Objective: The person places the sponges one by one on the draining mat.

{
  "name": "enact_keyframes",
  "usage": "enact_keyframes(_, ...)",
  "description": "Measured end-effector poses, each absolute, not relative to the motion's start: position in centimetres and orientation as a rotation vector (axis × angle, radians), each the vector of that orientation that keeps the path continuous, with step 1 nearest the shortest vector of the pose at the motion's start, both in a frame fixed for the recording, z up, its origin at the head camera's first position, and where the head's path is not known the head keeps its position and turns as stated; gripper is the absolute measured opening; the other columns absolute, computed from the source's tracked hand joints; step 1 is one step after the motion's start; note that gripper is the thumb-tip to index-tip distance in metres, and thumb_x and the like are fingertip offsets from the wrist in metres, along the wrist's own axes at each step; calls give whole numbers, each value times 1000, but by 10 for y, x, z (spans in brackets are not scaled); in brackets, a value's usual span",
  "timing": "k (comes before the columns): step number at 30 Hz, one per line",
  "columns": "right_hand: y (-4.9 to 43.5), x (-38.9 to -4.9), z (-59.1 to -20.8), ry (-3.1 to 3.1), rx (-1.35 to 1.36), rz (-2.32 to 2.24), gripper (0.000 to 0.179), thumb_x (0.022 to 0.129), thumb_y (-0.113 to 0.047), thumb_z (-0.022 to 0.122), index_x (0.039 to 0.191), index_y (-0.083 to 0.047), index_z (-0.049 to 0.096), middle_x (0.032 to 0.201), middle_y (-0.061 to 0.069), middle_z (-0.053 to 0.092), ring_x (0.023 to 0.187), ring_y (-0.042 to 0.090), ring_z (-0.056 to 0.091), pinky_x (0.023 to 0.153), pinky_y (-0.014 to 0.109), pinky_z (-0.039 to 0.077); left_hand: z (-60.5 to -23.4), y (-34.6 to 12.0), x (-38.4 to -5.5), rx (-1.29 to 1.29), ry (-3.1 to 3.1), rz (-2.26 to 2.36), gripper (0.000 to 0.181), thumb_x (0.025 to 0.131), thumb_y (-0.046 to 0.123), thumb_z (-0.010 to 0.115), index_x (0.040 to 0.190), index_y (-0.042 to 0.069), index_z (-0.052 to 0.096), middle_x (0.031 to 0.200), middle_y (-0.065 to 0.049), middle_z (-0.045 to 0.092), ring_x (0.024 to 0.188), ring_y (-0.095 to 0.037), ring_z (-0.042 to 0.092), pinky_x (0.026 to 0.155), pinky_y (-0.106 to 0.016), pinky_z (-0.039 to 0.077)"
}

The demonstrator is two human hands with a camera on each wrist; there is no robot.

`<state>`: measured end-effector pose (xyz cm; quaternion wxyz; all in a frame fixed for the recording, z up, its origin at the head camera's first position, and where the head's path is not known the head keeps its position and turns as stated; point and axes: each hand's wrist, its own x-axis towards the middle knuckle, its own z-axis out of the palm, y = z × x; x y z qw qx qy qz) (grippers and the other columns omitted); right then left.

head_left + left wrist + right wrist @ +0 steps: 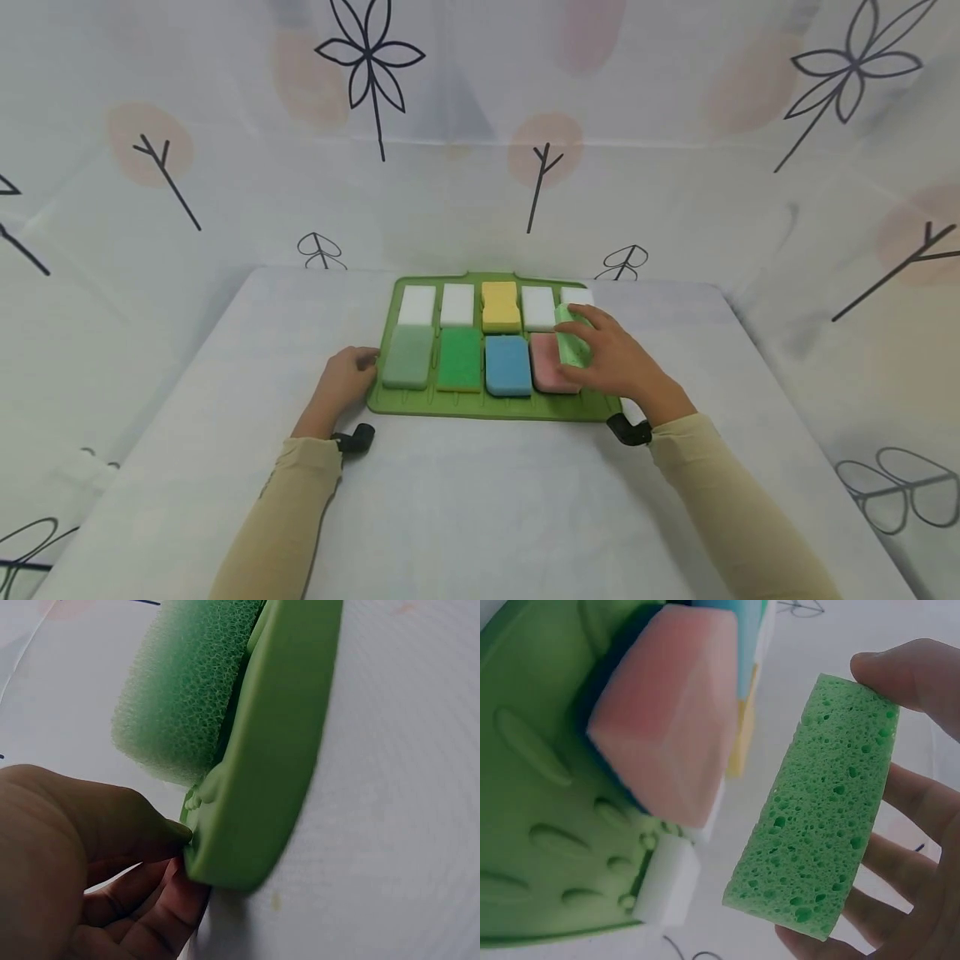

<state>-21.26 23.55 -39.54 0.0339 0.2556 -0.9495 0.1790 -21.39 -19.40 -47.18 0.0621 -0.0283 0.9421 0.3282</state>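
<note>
My right hand (pixel 618 358) holds a light green sponge (pixel 817 810) with pores along its side. Thumb and fingers grip it at its edges, above the right end of a green tray (pixel 480 407). Below and beside it sits a pink sponge (pixel 667 712) with a dark blue underside. At the tray's left edge my left hand (pixel 348 379) pinches the rim, the thumb on top and fingers beneath in the left wrist view. Closest to that hand is a pale green coarse-pored sponge (pixel 180 690).
In the tray's front row lie a green sponge (pixel 459 358) and a blue sponge (pixel 507 365). Behind them stand several white blocks (pixel 416 305) and a yellow sponge (pixel 500 307). A white cloth (pixel 480 500) covers the table, with a patterned curtain (pixel 465 200) behind.
</note>
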Motion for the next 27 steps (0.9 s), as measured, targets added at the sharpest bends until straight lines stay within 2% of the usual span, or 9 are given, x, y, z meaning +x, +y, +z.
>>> enact_keyframes(7,247,-215,-400,-2952,737,556,57,83,-37,71,135,-18,55,156,11,28,143,39,26,103,62,40,-471,-194,-214,-99,2836,995,47,92,15,47,137,4,52,128,-18,58,121,-35,53,104,-51,44)
enact_keyframes(27,272,-219,-420,-2990,666,583,58,82,-39,72,132,-13,57,152,17,34,138,42,32,104,64,37,-474,-194,-216,-114,2842,985,46,93,16,48,137,4,52,131,-18,57,125,-35,51,105,-51,43)
